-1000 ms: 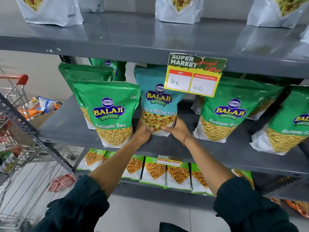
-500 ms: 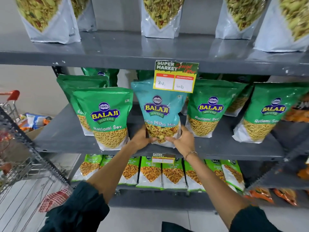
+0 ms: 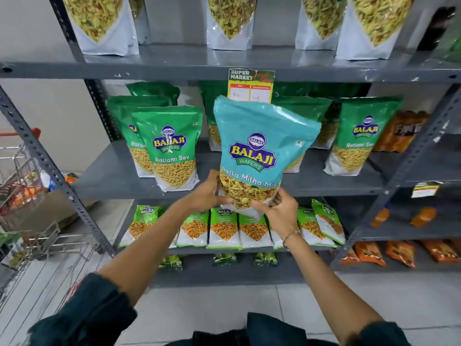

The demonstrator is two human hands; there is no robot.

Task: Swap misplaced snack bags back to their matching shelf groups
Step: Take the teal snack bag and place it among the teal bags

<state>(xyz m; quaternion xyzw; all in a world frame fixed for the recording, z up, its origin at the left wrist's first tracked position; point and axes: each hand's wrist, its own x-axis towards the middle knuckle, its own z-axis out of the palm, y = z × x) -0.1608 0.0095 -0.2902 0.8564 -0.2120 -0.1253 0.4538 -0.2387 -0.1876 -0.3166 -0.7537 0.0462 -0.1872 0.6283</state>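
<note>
While both hands (image 3: 249,203) hold its base, the teal bag (image 3: 262,146) hangs before the shelf edge (image 3: 124,193).

Grey metal shelving (image 3: 249,71) fills the view. The top shelf, at twelve o'clock, carries white pouches (image 3: 104,23) standing upright. The middle shelf (image 3: 119,176) bears green Ratlami Sev bags (image 3: 172,148) at nine and three o'clock. On the lower shelf at six o'clock stands a row of small green-and-white packets (image 3: 224,228); orange packets (image 3: 399,253) lie at four o'clock.
</note>
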